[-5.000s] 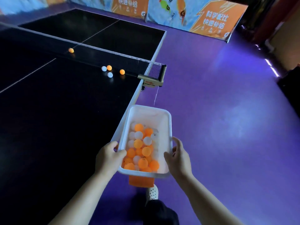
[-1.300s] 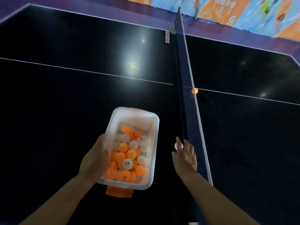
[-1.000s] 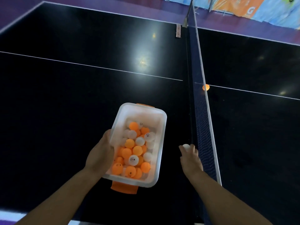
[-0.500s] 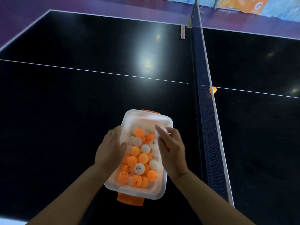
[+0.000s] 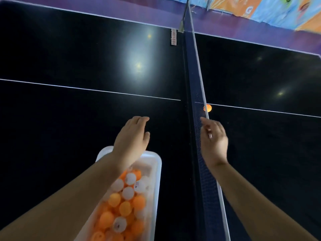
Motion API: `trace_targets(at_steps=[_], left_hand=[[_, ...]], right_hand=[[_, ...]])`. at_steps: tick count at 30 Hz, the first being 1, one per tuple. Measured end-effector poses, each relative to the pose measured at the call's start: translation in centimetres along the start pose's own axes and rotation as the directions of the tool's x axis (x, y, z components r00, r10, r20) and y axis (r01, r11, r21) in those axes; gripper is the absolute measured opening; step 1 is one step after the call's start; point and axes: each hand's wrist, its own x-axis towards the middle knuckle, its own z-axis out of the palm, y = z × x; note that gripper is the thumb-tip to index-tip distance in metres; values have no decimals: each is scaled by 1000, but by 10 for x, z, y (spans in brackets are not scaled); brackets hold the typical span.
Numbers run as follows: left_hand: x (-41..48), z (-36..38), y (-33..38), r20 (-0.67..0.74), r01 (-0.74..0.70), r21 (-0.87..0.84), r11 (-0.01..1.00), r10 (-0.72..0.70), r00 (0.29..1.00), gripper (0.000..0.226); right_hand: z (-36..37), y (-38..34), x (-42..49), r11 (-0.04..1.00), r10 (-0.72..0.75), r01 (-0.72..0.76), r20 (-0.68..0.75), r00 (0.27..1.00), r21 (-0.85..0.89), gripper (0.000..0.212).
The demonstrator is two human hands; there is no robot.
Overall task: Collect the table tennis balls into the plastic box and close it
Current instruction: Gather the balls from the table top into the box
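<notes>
The white plastic box (image 5: 157, 173) sits on the dark table near me, lid off, holding several orange and white balls (image 5: 125, 197). My left hand (image 5: 132, 136) stretches past the box's far end, fingers straight and empty, above the table. My right hand (image 5: 214, 141) reaches over the net, fingers loosely extended and empty. One orange ball (image 5: 207, 108) lies just beyond the net on the white centre line, a little ahead of my right fingertips.
The dark blue net (image 5: 198, 105) with its white top band runs from near me to the far table edge. The black table (image 5: 86, 110) has a white centre line. Purple floor and coloured banners (image 5: 260, 9) lie beyond the far edge.
My left hand has let go of the box and moved forward past it. My right hand has left the box and reached across the net toward the orange ball. The view has shifted forward.
</notes>
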Motion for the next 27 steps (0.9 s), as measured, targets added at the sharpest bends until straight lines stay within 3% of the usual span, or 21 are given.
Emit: trace_targets(at_steps=[6,10,13,17,20,23,27], left_hand=[[75,30,39,60,-136,-63,989,140,988,38],[114,49,54,92,-211,-73,975,217,972,33],[135,59,59,91,-222,-77,972,229,969,32],[151,70,53,117,-204,-84,975,213,970,30],[152,77,45,132,-171,-82,982,181,975,28],[150,80,40,146,-141,-83,987,152,978,28],[145,76,38,165,-99,-110,989,117,979,28]], right_hand=[[3,63,94,972,55,-61,-34,998,-229,25],[21,109,151,909,155,-113,75,985,-400,28],[37,130,179,827,312,-151,219,924,-542,39],[54,142,199,752,450,-182,291,844,-634,54],[58,144,195,755,500,-199,352,791,-625,47],[61,158,176,756,450,-181,297,842,-629,31],[47,160,163,767,551,-434,137,823,-473,26]])
